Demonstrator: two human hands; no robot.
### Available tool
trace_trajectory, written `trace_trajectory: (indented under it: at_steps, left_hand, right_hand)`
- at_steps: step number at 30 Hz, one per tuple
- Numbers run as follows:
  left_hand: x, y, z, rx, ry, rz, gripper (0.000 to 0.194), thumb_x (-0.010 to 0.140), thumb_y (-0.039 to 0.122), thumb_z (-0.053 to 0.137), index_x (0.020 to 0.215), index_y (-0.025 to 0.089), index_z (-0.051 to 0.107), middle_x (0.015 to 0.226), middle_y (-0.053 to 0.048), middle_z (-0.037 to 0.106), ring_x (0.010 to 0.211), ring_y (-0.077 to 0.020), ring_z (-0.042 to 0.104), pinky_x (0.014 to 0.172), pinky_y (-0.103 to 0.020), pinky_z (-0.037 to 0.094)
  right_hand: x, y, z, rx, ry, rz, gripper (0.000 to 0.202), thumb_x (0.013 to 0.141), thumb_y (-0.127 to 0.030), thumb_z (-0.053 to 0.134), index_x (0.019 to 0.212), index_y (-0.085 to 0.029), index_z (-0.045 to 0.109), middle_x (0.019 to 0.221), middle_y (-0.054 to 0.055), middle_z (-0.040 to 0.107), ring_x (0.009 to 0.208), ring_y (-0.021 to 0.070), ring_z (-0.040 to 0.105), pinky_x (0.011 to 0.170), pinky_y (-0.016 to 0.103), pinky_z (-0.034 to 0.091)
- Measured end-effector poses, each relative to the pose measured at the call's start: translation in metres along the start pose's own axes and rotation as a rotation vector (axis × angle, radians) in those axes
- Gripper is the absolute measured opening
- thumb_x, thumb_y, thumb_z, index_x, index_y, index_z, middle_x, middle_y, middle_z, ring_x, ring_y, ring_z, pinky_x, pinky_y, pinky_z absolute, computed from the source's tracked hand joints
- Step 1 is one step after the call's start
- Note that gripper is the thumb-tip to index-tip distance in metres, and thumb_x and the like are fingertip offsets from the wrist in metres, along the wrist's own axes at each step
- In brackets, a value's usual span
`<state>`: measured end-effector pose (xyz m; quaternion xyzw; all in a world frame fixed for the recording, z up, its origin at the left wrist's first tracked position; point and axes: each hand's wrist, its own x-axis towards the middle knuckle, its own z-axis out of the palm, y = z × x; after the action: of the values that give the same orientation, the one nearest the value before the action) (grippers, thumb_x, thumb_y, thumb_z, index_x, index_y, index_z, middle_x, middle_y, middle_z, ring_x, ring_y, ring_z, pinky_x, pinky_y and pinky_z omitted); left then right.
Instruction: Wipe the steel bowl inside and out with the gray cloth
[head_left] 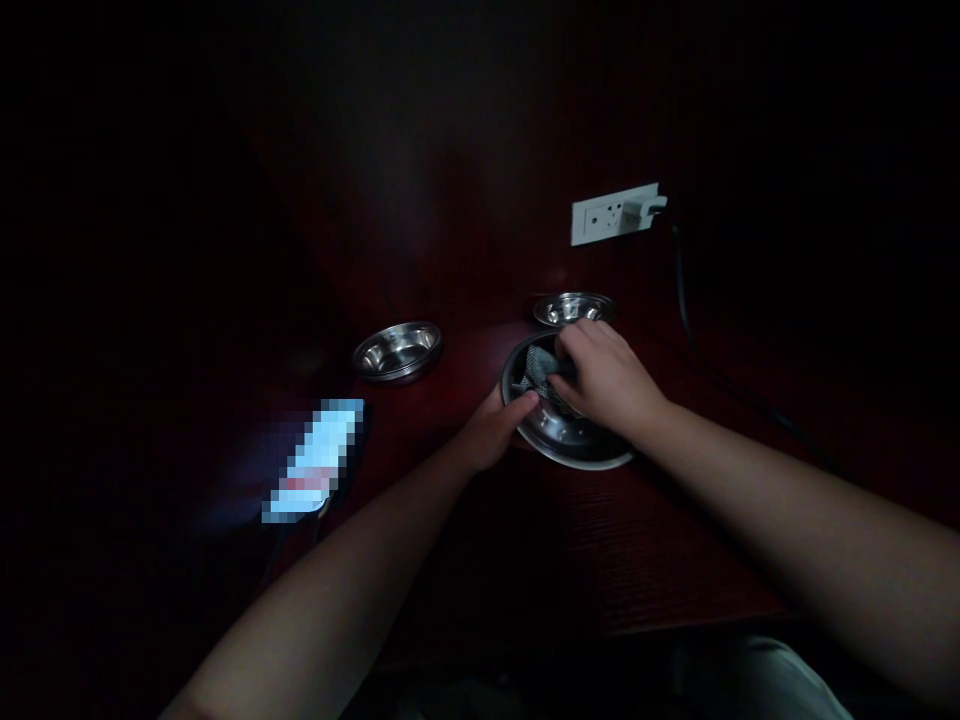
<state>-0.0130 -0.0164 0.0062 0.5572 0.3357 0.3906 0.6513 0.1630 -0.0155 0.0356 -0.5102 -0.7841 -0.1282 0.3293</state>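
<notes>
The room is dark; a dark red wooden surface point(637, 540) carries three steel bowls. The left hand point(491, 432) grips the rim of the nearest steel bowl point(577, 445), fingers curled around it. The right hand point(604, 378) presses a grey cloth point(534, 372) inside it, fingers closed on the cloth. Beyond the fingers sit a second bowl point(574, 307) and a wall socket point(615, 213); left of them, a third bowl point(397, 350).

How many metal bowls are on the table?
3: one bowl held by the left hand, with the right hand inside; one left; one behind. Darkness may hide more.

Silver steel bowls point(397, 350) on dark red-brown wood table point(637, 540) — grey mottled cloth point(536, 372), white wall socket point(615, 213)
</notes>
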Motion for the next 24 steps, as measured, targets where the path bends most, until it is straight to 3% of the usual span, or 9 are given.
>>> trace_trajectory:
  at_steps: [3, 6, 10, 15, 19, 24]
  left_hand:
    - [0.000, 0.000, 0.000, 0.007, 0.010, -0.032, 0.054, 0.076, 0.042, 0.063, 0.123, 0.021, 0.048, 0.106, -0.012, 0.065, 0.086, -0.0244, 0.064, 0.071, -0.037, 0.052]
    - [0.000, 0.001, 0.000, 0.021, 0.020, -0.073, 0.053, 0.076, 0.043, 0.061, 0.122, 0.021, 0.047, 0.099, -0.010, 0.066, 0.080, -0.0230, 0.064, 0.065, -0.036, 0.053]
    - [0.001, 0.002, -0.001, 0.047, 0.039, -0.091, 0.054, 0.078, 0.044, 0.058, 0.124, 0.020, 0.043, 0.097, -0.011, 0.065, 0.077, -0.0213, 0.063, 0.061, -0.034, 0.053]
    - [0.004, 0.001, -0.001, 0.094, 0.031, -0.084, 0.054, 0.079, 0.042, 0.056, 0.126, 0.021, 0.040, 0.111, -0.013, 0.060, 0.083, -0.0210, 0.063, 0.058, -0.032, 0.054]
    - [0.003, 0.001, -0.002, 0.104, 0.023, -0.087, 0.055, 0.079, 0.042, 0.056, 0.127, 0.021, 0.039, 0.118, -0.014, 0.058, 0.088, -0.0226, 0.062, 0.058, -0.032, 0.055]
    - [0.002, 0.003, -0.001, 0.127, 0.021, -0.086, 0.058, 0.079, 0.042, 0.056, 0.130, 0.022, 0.037, 0.123, -0.014, 0.056, 0.091, -0.0232, 0.062, 0.058, -0.031, 0.055]
  right_hand:
    - [0.001, 0.001, -0.002, -0.013, -0.053, -0.025, 0.005, 0.077, -0.024, 0.058, 0.077, -0.019, 0.056, 0.090, 0.010, 0.055, 0.084, 0.0257, 0.053, 0.070, 0.038, 0.044]
    - [0.000, 0.004, 0.001, -0.004, -0.164, 0.002, 0.018, 0.079, -0.035, 0.059, 0.073, -0.019, 0.059, 0.085, 0.009, 0.057, 0.078, 0.0233, 0.055, 0.068, 0.037, 0.045]
    - [-0.004, 0.009, 0.006, -0.001, -0.284, 0.015, 0.038, 0.068, -0.046, 0.068, 0.089, -0.015, 0.064, 0.101, 0.013, 0.060, 0.090, 0.0281, 0.058, 0.077, 0.040, 0.049]
    - [-0.005, 0.014, 0.005, -0.014, -0.384, -0.033, 0.034, 0.070, -0.030, 0.065, 0.100, -0.014, 0.067, 0.114, 0.013, 0.061, 0.100, 0.0280, 0.060, 0.087, 0.039, 0.048]
    - [-0.002, 0.013, 0.002, -0.062, -0.458, 0.001, 0.026, 0.076, -0.023, 0.056, 0.098, -0.017, 0.069, 0.102, 0.012, 0.067, 0.092, 0.0271, 0.063, 0.079, 0.037, 0.048]
    - [0.000, 0.009, -0.001, -0.064, -0.456, 0.080, 0.027, 0.079, -0.021, 0.049, 0.099, -0.018, 0.067, 0.094, 0.012, 0.070, 0.082, 0.0254, 0.065, 0.071, 0.035, 0.045]
